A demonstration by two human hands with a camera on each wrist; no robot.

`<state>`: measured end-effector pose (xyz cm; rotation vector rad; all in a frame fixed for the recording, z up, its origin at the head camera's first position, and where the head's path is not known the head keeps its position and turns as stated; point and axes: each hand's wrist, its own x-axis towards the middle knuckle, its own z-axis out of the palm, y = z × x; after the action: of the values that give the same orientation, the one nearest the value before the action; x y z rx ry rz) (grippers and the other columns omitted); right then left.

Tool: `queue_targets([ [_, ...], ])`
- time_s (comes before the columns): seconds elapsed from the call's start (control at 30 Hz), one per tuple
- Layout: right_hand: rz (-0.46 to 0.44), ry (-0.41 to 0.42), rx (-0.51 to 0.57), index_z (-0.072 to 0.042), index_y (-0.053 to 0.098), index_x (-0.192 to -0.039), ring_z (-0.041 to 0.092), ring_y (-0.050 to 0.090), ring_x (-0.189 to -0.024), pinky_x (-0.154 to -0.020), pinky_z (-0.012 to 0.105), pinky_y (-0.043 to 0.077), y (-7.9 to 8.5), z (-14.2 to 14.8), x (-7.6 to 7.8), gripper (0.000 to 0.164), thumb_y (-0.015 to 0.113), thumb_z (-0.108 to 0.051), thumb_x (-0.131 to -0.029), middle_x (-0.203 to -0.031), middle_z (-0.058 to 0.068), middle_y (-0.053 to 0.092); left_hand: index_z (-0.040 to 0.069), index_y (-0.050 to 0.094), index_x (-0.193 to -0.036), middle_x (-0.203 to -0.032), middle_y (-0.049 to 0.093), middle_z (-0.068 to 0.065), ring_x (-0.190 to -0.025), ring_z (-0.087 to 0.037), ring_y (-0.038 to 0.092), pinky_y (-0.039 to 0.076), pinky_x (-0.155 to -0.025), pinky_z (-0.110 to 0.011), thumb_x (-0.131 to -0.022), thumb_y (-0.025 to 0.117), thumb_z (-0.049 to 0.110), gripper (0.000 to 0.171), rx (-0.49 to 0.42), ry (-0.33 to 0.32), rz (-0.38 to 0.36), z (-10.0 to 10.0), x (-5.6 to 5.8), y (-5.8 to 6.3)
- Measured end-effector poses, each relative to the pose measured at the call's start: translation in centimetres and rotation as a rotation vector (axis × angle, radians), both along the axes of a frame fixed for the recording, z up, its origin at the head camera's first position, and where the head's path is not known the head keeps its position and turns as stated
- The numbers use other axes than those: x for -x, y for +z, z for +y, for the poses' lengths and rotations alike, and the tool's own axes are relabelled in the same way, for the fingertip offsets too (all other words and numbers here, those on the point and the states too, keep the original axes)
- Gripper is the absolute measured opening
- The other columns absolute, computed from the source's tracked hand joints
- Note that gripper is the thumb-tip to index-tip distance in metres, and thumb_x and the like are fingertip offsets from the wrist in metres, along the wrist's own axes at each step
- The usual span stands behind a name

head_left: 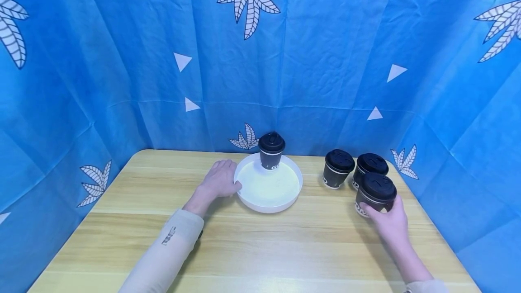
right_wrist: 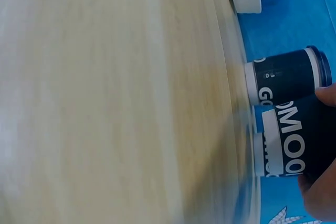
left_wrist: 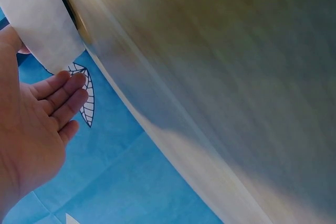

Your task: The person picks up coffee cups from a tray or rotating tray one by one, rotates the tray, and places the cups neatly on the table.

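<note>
On the right side of the table, my right hand (head_left: 390,220) grips a dark paper coffee cup (head_left: 372,198) with a black lid, thumb and fingers around its side. In the right wrist view this cup (right_wrist: 294,137) shows white lettering and a pale base band. Just behind it stand two more lidded cups, one coffee cup (head_left: 337,171) to the left and another coffee cup (head_left: 368,165) partly hidden. My left hand (head_left: 221,180) rests at the left rim of a round white tray (head_left: 264,207), its fingers (left_wrist: 65,95) loosely extended beside the tray wall.
One lidded coffee cup (head_left: 271,153) stands upright at the back of the tray. The wooden table (head_left: 260,248) ends at a blue curtain (head_left: 244,80) with leaf prints, which surrounds the back and both sides.
</note>
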<state>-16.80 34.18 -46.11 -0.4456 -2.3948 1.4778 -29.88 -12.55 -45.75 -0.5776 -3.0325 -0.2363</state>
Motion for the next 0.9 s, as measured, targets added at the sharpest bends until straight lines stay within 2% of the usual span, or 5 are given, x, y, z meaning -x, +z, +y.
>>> queue_targets([
  [0.27,-0.018,-0.022,0.002,0.003,0.019,-0.161,0.050,0.037,-0.144,-0.122,0.061,0.026,-0.1,0.8,0.0,0.104,0.086,-0.017,-0.084,-0.157,0.033,0.038,-0.003,0.056,-0.130,-0.125,0.059,-0.015,-0.120,-0.032,0.050,0.033,-0.120,-0.049,-0.088,0.064,0.039,0.059,0.005,0.000,0.003,0.0,-0.1,0.1],
  [0.9,-0.037,-0.071,-0.045,0.005,0.021,-0.159,0.050,0.037,-0.142,-0.119,0.065,0.027,-0.4,1.7,-0.1,0.102,0.085,-0.016,-0.082,-0.151,0.035,0.041,-0.003,0.055,-0.134,-0.131,0.059,-0.016,-0.124,-0.033,0.050,0.031,-0.122,-0.050,-0.089,0.064,0.039,0.063,-0.002,0.005,-0.011,0.1,-0.2,0.2],
])
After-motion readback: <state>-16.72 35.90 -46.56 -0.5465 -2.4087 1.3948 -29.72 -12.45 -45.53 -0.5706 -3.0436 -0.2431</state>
